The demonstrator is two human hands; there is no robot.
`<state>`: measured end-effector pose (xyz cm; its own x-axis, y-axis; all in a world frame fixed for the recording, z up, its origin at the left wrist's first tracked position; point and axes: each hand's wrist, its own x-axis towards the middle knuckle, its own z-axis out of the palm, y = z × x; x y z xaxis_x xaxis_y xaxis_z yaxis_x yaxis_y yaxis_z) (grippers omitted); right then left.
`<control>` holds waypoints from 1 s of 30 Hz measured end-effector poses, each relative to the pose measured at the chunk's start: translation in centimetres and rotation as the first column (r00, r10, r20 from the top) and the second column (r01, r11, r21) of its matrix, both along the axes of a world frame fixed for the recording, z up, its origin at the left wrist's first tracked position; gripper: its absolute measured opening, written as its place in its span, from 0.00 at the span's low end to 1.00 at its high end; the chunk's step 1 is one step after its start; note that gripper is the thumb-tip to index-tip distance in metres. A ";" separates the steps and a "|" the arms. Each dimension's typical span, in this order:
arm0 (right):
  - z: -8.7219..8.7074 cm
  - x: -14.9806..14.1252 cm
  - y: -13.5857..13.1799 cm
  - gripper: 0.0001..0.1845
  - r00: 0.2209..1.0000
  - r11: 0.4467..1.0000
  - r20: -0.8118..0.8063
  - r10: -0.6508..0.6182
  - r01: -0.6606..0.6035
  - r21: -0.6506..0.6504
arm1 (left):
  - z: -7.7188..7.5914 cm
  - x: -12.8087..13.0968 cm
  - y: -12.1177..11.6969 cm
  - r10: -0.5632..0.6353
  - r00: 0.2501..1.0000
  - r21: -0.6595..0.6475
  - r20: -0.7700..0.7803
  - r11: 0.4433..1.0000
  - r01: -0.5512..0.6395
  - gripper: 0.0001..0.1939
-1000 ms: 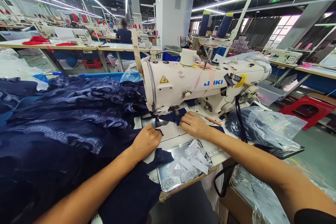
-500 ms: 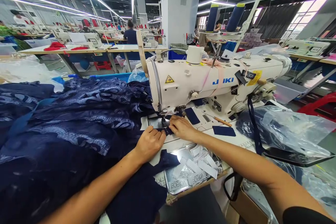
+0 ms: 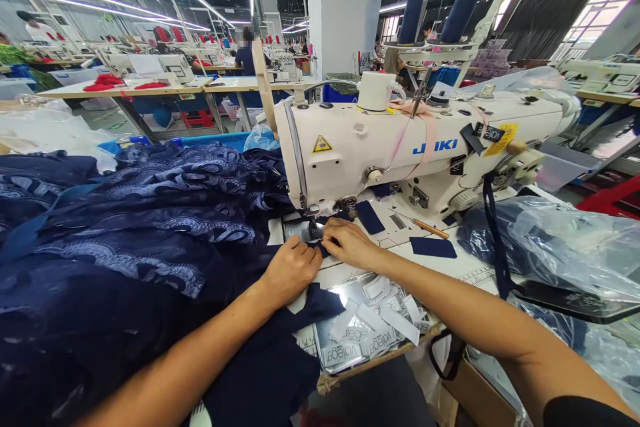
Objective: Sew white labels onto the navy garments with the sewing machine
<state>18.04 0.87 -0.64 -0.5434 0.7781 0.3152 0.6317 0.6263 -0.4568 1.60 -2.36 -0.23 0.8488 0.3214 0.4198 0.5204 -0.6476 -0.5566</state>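
My left hand (image 3: pixel 295 269) is closed on the edge of a dark navy fabric piece (image 3: pixel 270 373) that hangs over the table's front. Close beside it, my right hand (image 3: pixel 350 242) pinches the same navy fabric just in front of the needle area. The white sewing machine (image 3: pixel 340 133) stands over the work, its presser foot (image 3: pixel 313 227) right behind my fingertips. Where the fingers meet, the fabric is mostly hidden. A heap of navy patterned fabric (image 3: pixel 165 233) lies on the left.
A metal tray (image 3: pixel 323 340) of white labels (image 3: pixel 387 317) sits at the front edge. Right of my hands lie navy rectangles (image 3: pixel 433 247) and a wooden-handled tool (image 3: pixel 430 228). A plastic-wrapped bundle (image 3: pixel 545 233) and a dark phone-like slab (image 3: pixel 575 300) are farther right.
My right hand has moved left from the navy rectangles to the fabric beside my left hand. My view has shifted slightly; both hands now stay close together near the presser foot.
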 end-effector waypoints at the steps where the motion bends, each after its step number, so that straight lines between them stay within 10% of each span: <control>1: 0.1 0.2 0.0 0.06 0.999 0.999 -0.036 0.024 -0.024 -0.026 | 0.0 0.0 0.0 0.003 1.000 -0.011 -0.005 1.000 -0.003 0.12; 13: 0.6 2.1 0.1 0.11 0.970 0.971 0.030 0.240 -0.239 -0.032 | 0.0 0.0 0.4 -0.009 1.000 -0.056 -0.026 0.998 0.008 0.11; 23: 0.8 0.3 -2.8 0.10 0.903 0.957 0.427 0.046 -0.162 0.239 | 1.4 -1.5 -0.8 0.047 0.999 -0.175 -0.005 0.983 -0.047 0.09; 30: 1.5 1.2 -1.0 0.14 0.798 0.879 0.574 0.180 -0.392 0.269 | 1.4 -3.6 -1.3 0.028 0.989 -0.584 0.143 0.810 0.061 0.09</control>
<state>19.24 -0.13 0.87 -0.8831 0.4475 0.1410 0.4673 0.8659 0.1784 -1.96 -3.62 1.19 0.8040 0.5302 0.2692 0.5488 -0.8359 0.0074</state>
